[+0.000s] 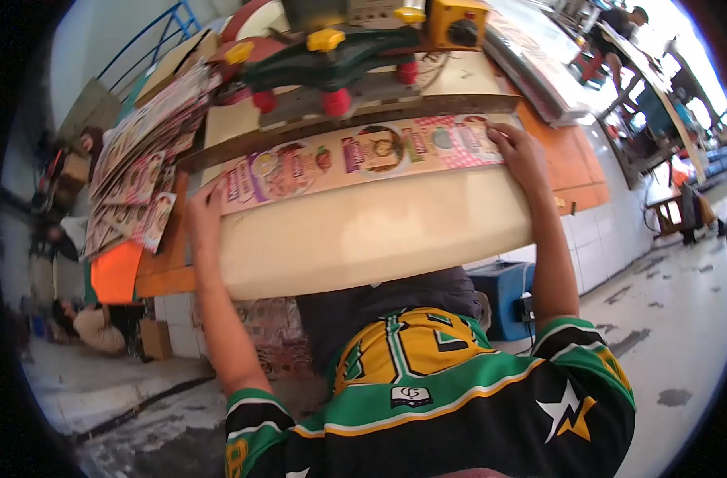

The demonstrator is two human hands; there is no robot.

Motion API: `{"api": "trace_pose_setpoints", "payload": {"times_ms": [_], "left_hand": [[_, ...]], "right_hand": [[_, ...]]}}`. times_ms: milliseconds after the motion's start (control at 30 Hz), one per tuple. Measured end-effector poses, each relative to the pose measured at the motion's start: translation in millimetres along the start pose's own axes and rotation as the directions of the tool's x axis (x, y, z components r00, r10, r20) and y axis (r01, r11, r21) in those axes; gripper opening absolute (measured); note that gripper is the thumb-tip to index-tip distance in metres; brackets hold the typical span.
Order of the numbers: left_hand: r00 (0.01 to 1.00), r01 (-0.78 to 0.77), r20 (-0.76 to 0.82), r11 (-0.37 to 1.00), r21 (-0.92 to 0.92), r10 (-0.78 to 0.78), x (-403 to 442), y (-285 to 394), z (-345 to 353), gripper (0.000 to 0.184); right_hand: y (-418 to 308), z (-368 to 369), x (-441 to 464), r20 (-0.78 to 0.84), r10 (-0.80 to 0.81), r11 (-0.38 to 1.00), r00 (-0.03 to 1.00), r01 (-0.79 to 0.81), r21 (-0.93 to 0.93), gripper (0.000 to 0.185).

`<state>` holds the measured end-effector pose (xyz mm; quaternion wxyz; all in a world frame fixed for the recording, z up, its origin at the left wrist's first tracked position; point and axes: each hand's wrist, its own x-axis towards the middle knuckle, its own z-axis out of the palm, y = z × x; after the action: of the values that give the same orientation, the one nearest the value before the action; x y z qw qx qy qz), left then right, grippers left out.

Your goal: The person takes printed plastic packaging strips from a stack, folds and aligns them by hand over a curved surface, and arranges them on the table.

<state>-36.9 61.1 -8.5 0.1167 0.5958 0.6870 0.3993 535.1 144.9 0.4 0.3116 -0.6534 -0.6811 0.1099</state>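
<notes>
On the cream surface (371,239), just before a long bar (323,134), I see the printed strip (338,158): right hand (526,156) pinching one end, left hand (205,211) at the other, grip unclear; arms (234,338) stretched forward. Stacked prints (136,163) lie left; grey floor (666,334) right.

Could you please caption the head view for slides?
Left hand and right hand at either end of a printed strip on a cream surface.
</notes>
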Motion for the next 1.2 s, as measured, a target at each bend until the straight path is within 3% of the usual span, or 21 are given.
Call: {"api": "trace_pose_setpoints", "payload": {"times_ms": [100, 267, 500, 667, 1000, 1100, 1200], "left_hand": [[0.998, -0.067, 0.004, 0.998, 0.015, 0.067, 0.5, 7.6, -1.0, 0.035], [0.996, 0.084, 0.008, 0.993, 0.079, -0.084, 0.1, 17.5, -2.8, 0.035], [0.998, 0.053, 0.021, 0.997, 0.053, -0.054, 1.7, 7.1, -0.8, 0.033], [0.987, 0.161, 0.018, 0.984, 0.075, -0.163, -0.8, 25.0, -3.3, 0.031], [0.990, 0.140, -0.001, 0.983, 0.123, -0.141, -6.9, 32.6, -4.9, 0.032], [0.999, 0.050, -0.004, 0.985, 0.165, -0.050, -13.0, 17.9, -6.6, 0.033], [0.999, 0.045, -0.008, 0.998, 0.053, -0.045, -26.3, 21.6, -8.4, 0.034]], "right_hand": [[0.3, -2.7, -1.7, -0.013, -0.031, 0.998, 0.999, 0.031, -0.056, 0.035], [-1.9, -5.1, -1.9, 0.004, -0.013, 0.998, 1.000, 0.013, -0.065, 0.035], [-4.9, -6.5, -2.9, -0.002, -0.017, 0.995, 1.000, 0.017, -0.098, 0.034], [-3.4, -4.8, -0.9, -0.002, -0.012, 0.995, 1.000, 0.012, -0.097, 0.034], [-4.0, -4.9, -1.2, 0.006, -0.017, 0.995, 1.000, 0.018, -0.099, 0.034], [-0.4, -4.7, -2.9, -0.006, -0.050, 0.993, 0.999, 0.049, -0.109, 0.034], [-0.2, -7.5, -8.2, 0.006, -0.074, 0.994, 0.997, 0.074, -0.076, 0.032]]}}
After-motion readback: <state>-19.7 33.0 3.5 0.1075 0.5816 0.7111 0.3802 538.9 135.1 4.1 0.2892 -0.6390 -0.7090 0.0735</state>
